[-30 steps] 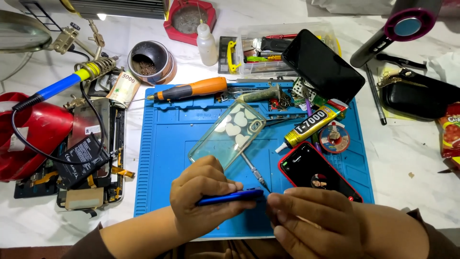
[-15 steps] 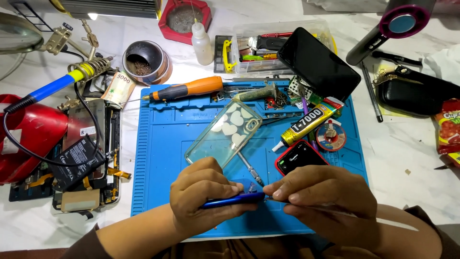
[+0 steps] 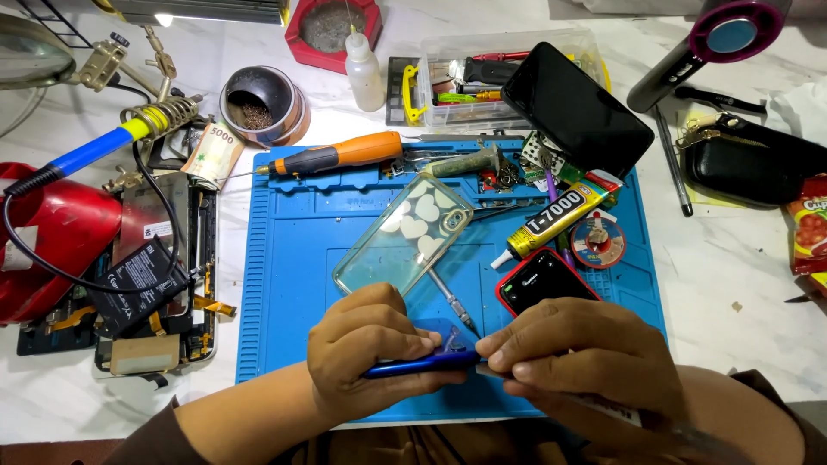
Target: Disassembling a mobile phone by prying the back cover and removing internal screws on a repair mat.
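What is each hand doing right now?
Left hand: closed on the blue phone, held edge-up.
Right hand: fingers pinched at the phone's right end; anything held is hidden.

Bare blue mat on the left, between the mat's left edge and the clear phone case: open lane from near to far. Far edge blocked by the orange screwdriver and tweezers. Right half crowded: glue tube, red-cased phone, solder reel. White table right of the mat is open near; black pouch sits farther back.
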